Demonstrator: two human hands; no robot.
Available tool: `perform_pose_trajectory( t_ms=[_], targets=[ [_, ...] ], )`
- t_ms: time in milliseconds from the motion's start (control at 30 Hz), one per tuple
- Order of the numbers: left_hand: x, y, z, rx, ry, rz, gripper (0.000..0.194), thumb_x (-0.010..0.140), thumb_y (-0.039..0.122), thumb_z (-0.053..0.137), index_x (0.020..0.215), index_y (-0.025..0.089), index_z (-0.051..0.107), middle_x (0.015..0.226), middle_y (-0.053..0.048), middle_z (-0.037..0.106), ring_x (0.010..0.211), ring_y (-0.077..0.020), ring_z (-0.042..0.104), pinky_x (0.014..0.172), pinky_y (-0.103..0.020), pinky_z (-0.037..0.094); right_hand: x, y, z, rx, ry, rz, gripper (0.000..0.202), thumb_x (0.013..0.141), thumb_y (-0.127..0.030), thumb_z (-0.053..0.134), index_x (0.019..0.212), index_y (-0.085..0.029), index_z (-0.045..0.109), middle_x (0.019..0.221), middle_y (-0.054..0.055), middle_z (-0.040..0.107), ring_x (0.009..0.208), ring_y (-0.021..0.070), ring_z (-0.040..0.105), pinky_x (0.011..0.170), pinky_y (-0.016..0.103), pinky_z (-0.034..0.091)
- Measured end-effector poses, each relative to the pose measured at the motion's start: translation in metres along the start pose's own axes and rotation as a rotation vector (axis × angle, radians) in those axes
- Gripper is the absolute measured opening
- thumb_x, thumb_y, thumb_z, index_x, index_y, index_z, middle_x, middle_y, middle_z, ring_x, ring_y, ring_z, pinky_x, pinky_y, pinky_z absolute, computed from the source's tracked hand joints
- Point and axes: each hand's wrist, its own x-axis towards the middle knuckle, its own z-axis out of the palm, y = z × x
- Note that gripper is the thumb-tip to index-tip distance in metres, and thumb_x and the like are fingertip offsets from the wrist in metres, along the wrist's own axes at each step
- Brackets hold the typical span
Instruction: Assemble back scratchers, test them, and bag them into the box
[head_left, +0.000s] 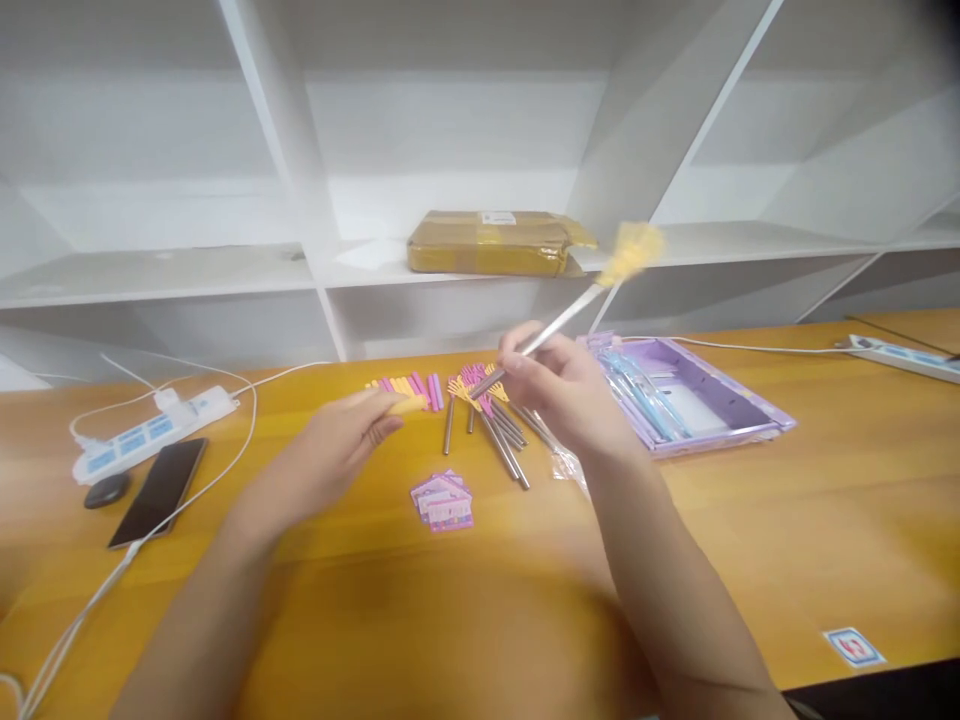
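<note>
My right hand [559, 385] is closed round the metal rod of a back scratcher [566, 315]. Its yellow head, blurred by motion, points up and to the right. Between the fingers and thumb of my left hand [349, 435] is a yellow handle sleeve [407, 405]. Behind that hand lies a row of pink, yellow and purple handle sleeves [397, 384]. Under and beside my right hand, a pile of metal rods [504, 440] with pink and yellow hand-shaped heads [474, 376] rests on the table, partly hidden by the hand. Several pink cards [444, 500] lie fanned in front.
A purple tray [739, 395] with blue plastic-wrapped pieces [645, 390] sits at the right. To the left are a power strip [157, 435], a phone [161, 490], a dark mouse [107, 490] and white cables. A taped cardboard box [487, 243] stands on the shelf behind.
</note>
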Motion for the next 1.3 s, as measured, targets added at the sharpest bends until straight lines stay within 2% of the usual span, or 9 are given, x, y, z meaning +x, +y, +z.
perform_pose_trajectory(
  t_ms=[100,233,300,500,667,800,1067,1167,1300],
  targets=[
    [-0.006,0.003,0.008,0.020,-0.029,0.011,0.005,0.090,0.021,0.077,0.089,0.026,0.078,0.090,-0.004,0.071,0.078,-0.0239,0.058,0.069,-0.029,0.043,-0.016,-0.022,-0.001,0.019,-0.045,0.004,0.026,0.102,-0.040,0.063,0.084,-0.022,0.062,0.063,-0.003,0.052,0.053,0.0105,0.041,0.048,0.026,0.026],
    [-0.015,0.004,0.013,0.134,-0.048,0.036,0.034,0.090,0.020,0.076,0.123,0.030,0.078,0.112,-0.004,0.076,0.102,-0.0304,0.068,0.086,-0.032,0.050,-0.030,-0.030,0.004,0.081,-0.071,0.015,0.025,0.103,-0.028,0.050,0.082,-0.022,0.063,0.058,-0.003,0.053,0.046,0.0108,0.040,0.046,0.027,0.027],
    [-0.020,0.006,0.016,0.134,-0.063,0.057,0.040,0.091,0.019,0.075,0.129,0.032,0.076,0.111,-0.004,0.076,0.102,-0.0299,0.068,0.089,-0.033,0.051,-0.031,-0.027,0.009,0.147,-0.041,-0.015,0.022,0.099,-0.022,0.049,0.082,-0.022,0.063,0.057,-0.003,0.052,0.044,0.0105,0.040,0.046,0.027,0.028],
    [-0.027,0.012,0.023,0.239,-0.150,0.164,0.041,0.096,0.021,0.068,0.134,0.037,0.074,0.087,-0.002,0.069,0.071,-0.0215,0.059,0.068,-0.030,0.046,-0.029,-0.010,0.028,0.313,-0.032,-0.067,0.019,0.096,-0.022,0.051,0.079,-0.022,0.060,0.059,-0.003,0.052,0.046,0.0109,0.041,0.044,0.025,0.028],
    [-0.027,0.015,0.025,0.449,-0.167,0.316,0.045,0.106,0.021,0.050,0.146,0.038,0.064,0.081,-0.001,0.064,0.067,-0.0172,0.056,0.063,-0.027,0.043,-0.032,-0.002,0.034,0.341,-0.013,-0.087,0.020,0.095,-0.019,0.050,0.077,-0.022,0.058,0.060,-0.002,0.054,0.047,0.0103,0.042,0.045,0.024,0.027],
    [-0.027,0.015,0.024,0.571,-0.182,0.363,0.044,0.110,0.019,0.046,0.150,0.035,0.057,0.086,0.001,0.063,0.070,-0.0122,0.056,0.066,-0.022,0.043,-0.033,-0.001,0.037,0.295,-0.001,-0.159,0.022,0.097,-0.020,0.049,0.077,-0.021,0.056,0.059,-0.002,0.052,0.049,0.0109,0.040,0.045,0.024,0.027],
    [-0.030,0.010,0.029,0.855,-0.055,0.581,0.042,0.109,0.013,0.039,0.143,0.026,0.059,0.079,0.002,0.056,0.063,-0.0110,0.050,0.059,-0.022,0.036,-0.035,0.008,0.039,0.296,-0.041,-0.230,0.024,0.100,-0.023,0.049,0.078,-0.021,0.056,0.059,-0.002,0.050,0.051,0.0112,0.037,0.048,0.025,0.027],
    [-0.034,0.009,0.034,0.973,-0.011,0.646,0.049,0.105,0.007,0.038,0.146,0.029,0.056,0.078,0.002,0.054,0.062,-0.0124,0.047,0.058,-0.024,0.033,-0.035,0.010,0.038,0.326,-0.024,-0.247,0.023,0.098,-0.021,0.050,0.076,-0.021,0.056,0.059,-0.002,0.047,0.049,0.0111,0.037,0.048,0.025,0.027],
    [-0.037,0.010,0.037,1.054,0.002,0.642,0.058,0.104,0.006,0.037,0.153,0.035,0.050,0.071,0.004,0.042,0.056,-0.0134,0.037,0.054,-0.025,0.026,-0.035,0.011,0.039,0.307,-0.013,-0.251,0.022,0.097,-0.020,0.049,0.076,-0.021,0.056,0.060,-0.002,0.048,0.049,0.0111,0.036,0.047,0.026,0.025]
  ],
)
